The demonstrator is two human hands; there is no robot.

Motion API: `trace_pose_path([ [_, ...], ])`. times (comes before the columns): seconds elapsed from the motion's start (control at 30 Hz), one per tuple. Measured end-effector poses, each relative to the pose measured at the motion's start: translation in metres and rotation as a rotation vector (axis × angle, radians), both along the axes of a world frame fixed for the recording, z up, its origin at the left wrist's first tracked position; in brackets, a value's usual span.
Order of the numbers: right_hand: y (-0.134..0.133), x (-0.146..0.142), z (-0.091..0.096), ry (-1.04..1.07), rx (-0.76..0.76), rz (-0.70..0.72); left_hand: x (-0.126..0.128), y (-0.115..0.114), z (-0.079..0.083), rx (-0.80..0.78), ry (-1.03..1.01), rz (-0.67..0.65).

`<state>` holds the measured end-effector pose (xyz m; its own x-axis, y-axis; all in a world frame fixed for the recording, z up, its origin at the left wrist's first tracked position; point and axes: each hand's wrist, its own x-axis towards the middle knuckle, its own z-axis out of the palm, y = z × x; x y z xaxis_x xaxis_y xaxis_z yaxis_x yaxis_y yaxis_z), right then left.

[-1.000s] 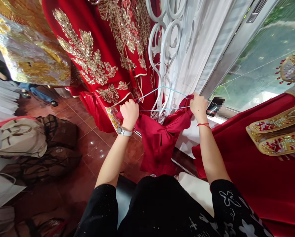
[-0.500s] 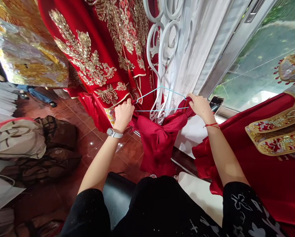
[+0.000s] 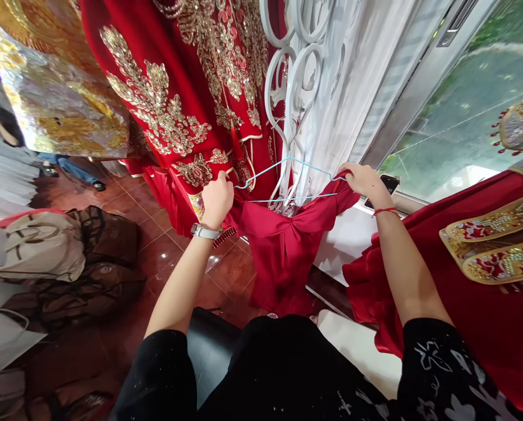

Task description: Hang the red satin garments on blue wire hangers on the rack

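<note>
A dark red dress hangs in front of me, its top edge stretched between my hands. My left hand, with a watch on the wrist, is closed around the dress's left side. At the opposite side my right hand pinches the fabric near the sleeve. A thin light-blue wire hanger spans the dress's top, its ends close to my hands. The hanger's hook reaches up by a white scrolled metal rack. My fingertips are partly hidden by cloth.
Red gowns with gold embroidery hang at the back left. A red garment with gold trim is at right. A phone stands behind my right hand. Bags lie on the left floor; a black seat is below.
My hands have moved slightly apart, the right one outward. The dress's top edge is now wider and tauter between them.
</note>
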<state>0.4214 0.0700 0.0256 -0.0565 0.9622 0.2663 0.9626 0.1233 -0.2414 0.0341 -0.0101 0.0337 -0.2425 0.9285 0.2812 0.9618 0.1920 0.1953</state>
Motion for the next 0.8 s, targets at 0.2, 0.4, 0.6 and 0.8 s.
trace_pose_path([
  [0.2, 0.0, 0.021, -0.032, 0.471, 0.005, -0.16, -0.025, 0.012, -0.03, 0.245, -0.351, -0.039],
  [0.4, -0.027, 0.037, -0.08, 0.901, -0.082, -0.177, -0.044, 0.012, -0.066, 0.275, -0.501, -0.152],
  [0.6, -0.057, 0.017, -0.116, 0.851, -0.177, -0.188, -0.045, -0.004, -0.102, -0.058, -0.439, -0.24],
  [0.8, -0.067, 0.005, -0.117, 0.61, -0.18, -0.108, -0.047, -0.014, -0.121, -0.375, -0.045, -0.212],
])
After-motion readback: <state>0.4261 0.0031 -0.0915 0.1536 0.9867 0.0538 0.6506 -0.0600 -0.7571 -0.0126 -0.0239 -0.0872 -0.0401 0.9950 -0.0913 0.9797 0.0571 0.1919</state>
